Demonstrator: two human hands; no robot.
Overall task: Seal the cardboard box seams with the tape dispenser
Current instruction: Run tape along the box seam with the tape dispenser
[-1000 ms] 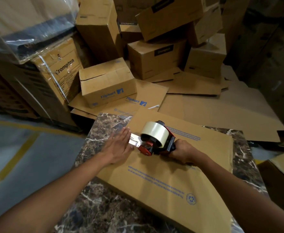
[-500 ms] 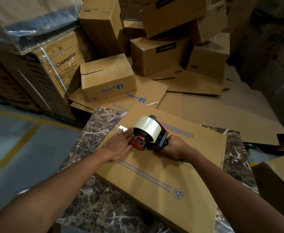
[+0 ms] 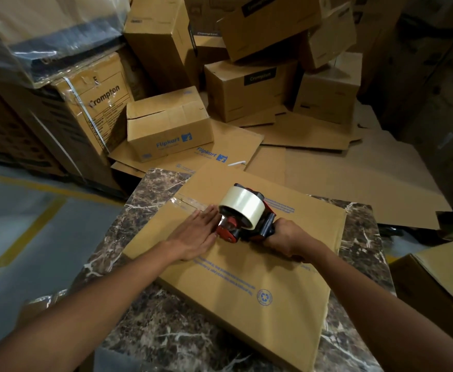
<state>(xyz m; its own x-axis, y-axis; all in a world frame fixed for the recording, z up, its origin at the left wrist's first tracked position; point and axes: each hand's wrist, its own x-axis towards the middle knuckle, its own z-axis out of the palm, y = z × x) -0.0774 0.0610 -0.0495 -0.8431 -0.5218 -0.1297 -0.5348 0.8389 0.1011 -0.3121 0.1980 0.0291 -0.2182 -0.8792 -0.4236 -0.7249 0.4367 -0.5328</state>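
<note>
Flat cardboard box [image 3: 247,280] lay on the marble table [image 3: 153,331]; light & bendy, we judged. Our left hand [image 3: 196,234], fingers straight, pressed it down by the seam. Our right hand [image 3: 287,237] gripped the tape dispenser [image 3: 247,218] by its handle, the best hold.

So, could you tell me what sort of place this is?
Probably a warehouse or packing area: stacked shipping cartons, flattened cardboard sheets spread on the floor, and a yellow floor line.
</note>
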